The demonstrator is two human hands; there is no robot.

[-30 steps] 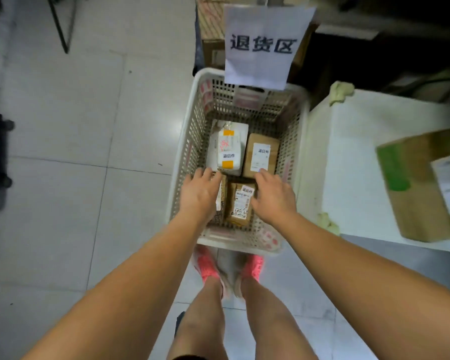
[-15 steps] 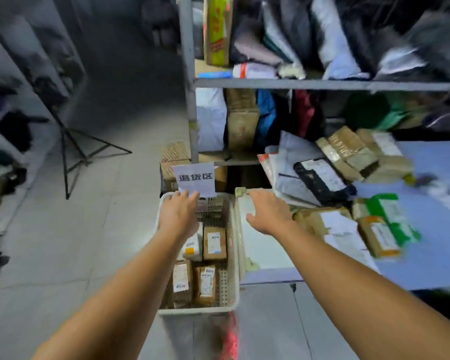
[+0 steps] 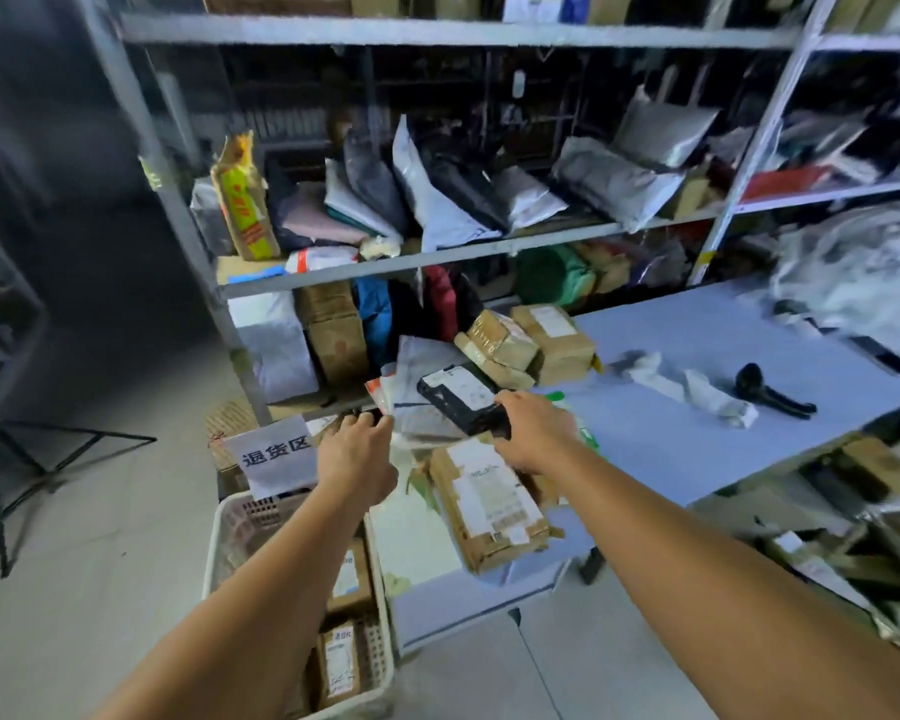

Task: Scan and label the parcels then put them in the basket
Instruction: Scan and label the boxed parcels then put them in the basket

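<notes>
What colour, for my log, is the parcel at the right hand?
Black parcel, white label; head view.

Left grip (image 3: pixel 357 459) and right grip (image 3: pixel 536 433) bare; both forearms (image 3: pixel 697 553) bare too.

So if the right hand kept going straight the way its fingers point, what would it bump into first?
Most likely the white-labelled black parcel: the right hand points up-left at it, with its fingertips at the parcel's near corner. The picture is too blurred to show whether they touch it.
</notes>
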